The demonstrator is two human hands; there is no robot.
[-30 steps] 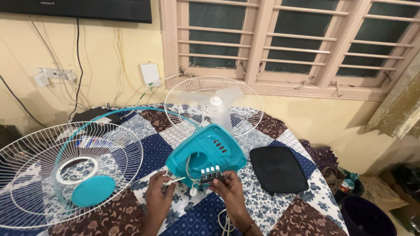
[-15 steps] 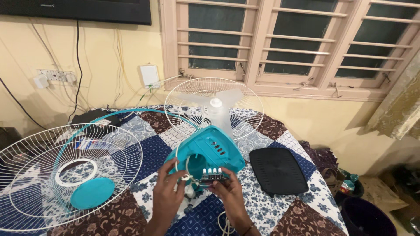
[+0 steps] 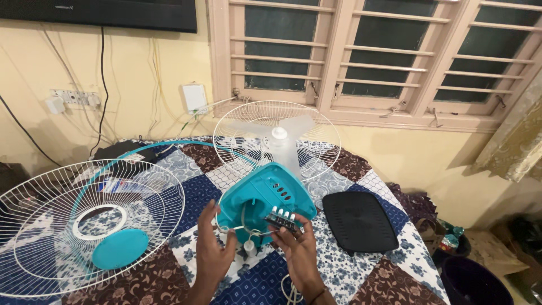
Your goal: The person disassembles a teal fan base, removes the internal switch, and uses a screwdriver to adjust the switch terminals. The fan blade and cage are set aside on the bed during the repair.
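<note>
My right hand [image 3: 302,254] pinches a small dark switch block [image 3: 281,220] with a row of white buttons, fingers closed on its near edge, holding it up just in front of the teal fan base [image 3: 265,197]. My left hand [image 3: 212,248] is beside the base on its left, fingers curled loosely and half spread; thin wires [image 3: 240,229] run between my hands, and I cannot tell whether my left fingertips actually grip them or only touch them. A small white part [image 3: 249,247] hangs under the wires, too small to make out. The base sits tilted on the patchwork quilt [image 3: 361,271], its open side toward me, its inside mostly hidden by my hands. Far behind it stand a white wire fan guard [image 3: 248,121] and clear blades [image 3: 282,138]. At left lies another wire guard [image 3: 56,226] with a teal disc [image 3: 119,248], cut off by the frame edge. At right lies a black cover [image 3: 358,220]. My wrists are cut off at the near edge.
</note>
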